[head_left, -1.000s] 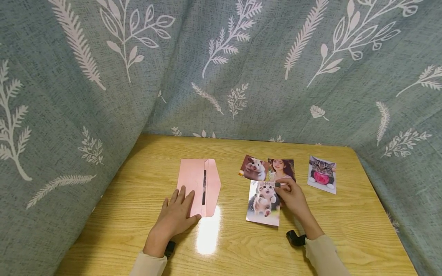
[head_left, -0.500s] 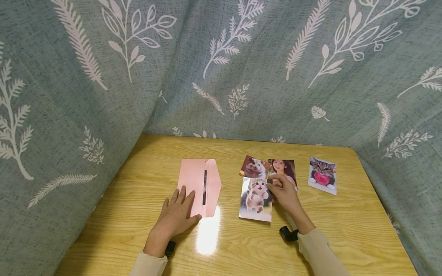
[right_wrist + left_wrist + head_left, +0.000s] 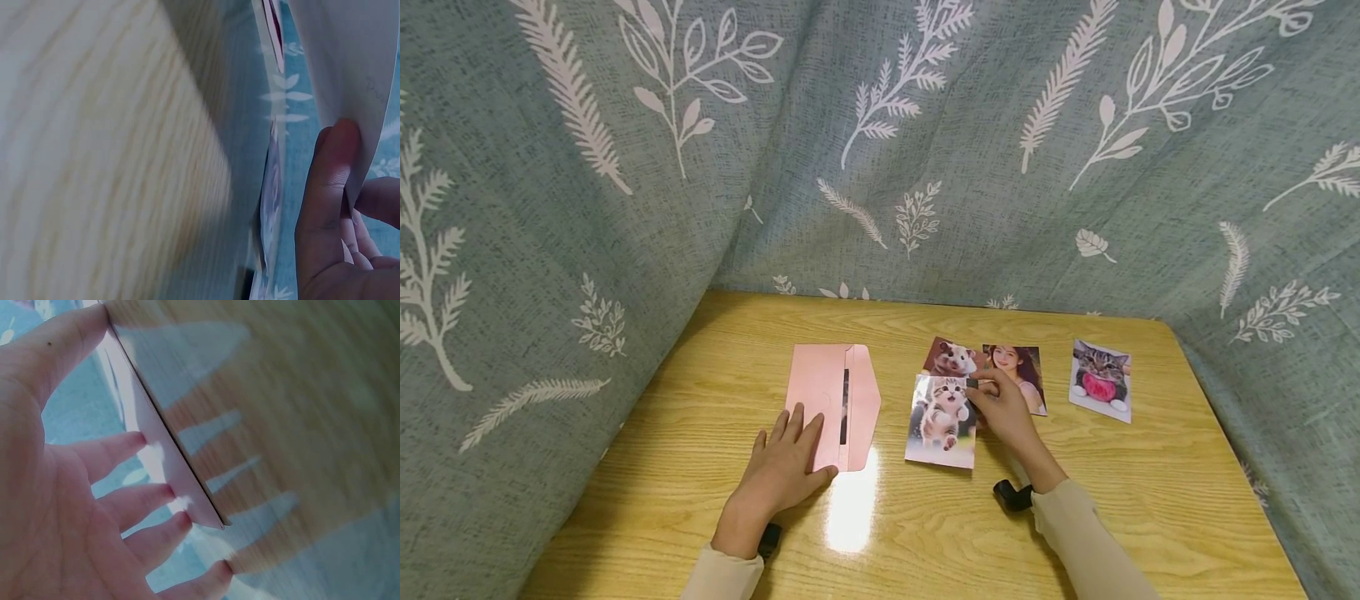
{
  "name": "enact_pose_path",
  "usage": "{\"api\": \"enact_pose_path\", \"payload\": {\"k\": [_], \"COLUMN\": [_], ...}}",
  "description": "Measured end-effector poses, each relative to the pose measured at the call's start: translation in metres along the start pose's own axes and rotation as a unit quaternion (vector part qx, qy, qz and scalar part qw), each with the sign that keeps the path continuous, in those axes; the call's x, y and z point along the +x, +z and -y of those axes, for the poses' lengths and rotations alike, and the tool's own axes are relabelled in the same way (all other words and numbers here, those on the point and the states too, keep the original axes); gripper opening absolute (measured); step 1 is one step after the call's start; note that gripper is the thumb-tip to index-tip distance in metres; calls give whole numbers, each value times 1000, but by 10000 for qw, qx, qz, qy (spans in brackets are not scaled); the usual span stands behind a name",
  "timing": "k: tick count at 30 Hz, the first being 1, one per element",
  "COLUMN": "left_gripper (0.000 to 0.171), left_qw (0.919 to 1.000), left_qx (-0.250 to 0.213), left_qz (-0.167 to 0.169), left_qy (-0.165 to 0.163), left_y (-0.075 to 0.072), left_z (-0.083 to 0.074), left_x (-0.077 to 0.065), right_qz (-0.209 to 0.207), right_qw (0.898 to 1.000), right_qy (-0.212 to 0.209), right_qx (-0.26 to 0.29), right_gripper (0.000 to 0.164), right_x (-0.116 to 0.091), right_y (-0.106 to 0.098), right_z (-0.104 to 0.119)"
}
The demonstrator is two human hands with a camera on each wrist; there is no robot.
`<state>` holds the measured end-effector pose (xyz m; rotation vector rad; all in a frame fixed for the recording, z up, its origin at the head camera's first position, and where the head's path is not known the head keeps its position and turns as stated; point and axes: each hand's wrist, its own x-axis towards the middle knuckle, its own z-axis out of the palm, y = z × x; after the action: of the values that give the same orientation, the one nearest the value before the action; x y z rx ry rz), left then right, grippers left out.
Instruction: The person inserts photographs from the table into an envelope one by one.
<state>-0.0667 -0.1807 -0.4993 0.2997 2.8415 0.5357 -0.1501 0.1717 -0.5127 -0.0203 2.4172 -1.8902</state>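
Note:
A pink envelope (image 3: 811,379) lies on the table with its flap spread to the right and a dark strip of a picture showing in its slit. My left hand (image 3: 782,462) rests on its lower left part, fingers spread straight; the left wrist view shows the fingertips (image 3: 172,490) at the envelope's edge. With thumb and fingers, my right hand (image 3: 1003,408) pinches the right edge of a kitten photo (image 3: 942,425), raised above the table. In the right wrist view the photo's pale back (image 3: 356,56) faces the camera, slightly bent. The photo overlaps the lower part of a hamster photo (image 3: 953,357) in the head view.
A portrait photo (image 3: 1022,367) of a person lies right of the hamster photo, partly behind my right hand. Farther right is a photo of a cat with a red heart-shaped object (image 3: 1101,379). A leaf-patterned curtain (image 3: 880,208) hangs around the wooden table (image 3: 925,542).
My right hand has carried the kitten photo left and slightly away from me, toward the envelope, uncovering more of the portrait photo. The left hand and envelope have stayed in place.

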Motion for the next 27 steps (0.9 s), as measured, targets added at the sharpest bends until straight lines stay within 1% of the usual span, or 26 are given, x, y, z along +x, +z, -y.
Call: {"api": "enact_pose_path", "payload": {"k": [5,6,7,10,12,14,17,20,24,27], "left_gripper": [84,84,84,84,84,84,84,84,83,83], "left_qw": [10000,10000,10000,10000,10000,10000,10000,10000,10000,10000], "left_qx": [-4,-5,1,1,9,12,4,4,15,1], "left_qz": [-7,1,5,11,2,-10,-15,-27,-68,-86], "left_qy": [-7,-13,-14,-16,-14,-3,-7,-11,-13,-18], "left_y": [0,0,1,1,2,2,2,2,1,2], "left_z": [0,0,1,1,1,0,0,0,0,1], "left_x": [1,1,1,0,0,0,0,0,0,1], "right_qz": [-1,31,62,119,110,46,-18,-6,3,-24], "right_qw": [9999,9999,9999,9999,9999,10000,10000,9999,9999,9999], "right_qy": [-45,-53,-56,-101,-43,-43,40,64,17,-19], "right_qx": [-91,-104,-89,-12,35,47,-50,-96,-152,-170], "right_gripper": [26,26,26,27,28,28,27,29,32,31], "right_x": [8,7,6,9,11,16,18,21,25,28], "right_y": [10,12,13,18,22,26,32,36,43,48], "right_z": [2,8,13,14,16,7,8,7,6,6]}}
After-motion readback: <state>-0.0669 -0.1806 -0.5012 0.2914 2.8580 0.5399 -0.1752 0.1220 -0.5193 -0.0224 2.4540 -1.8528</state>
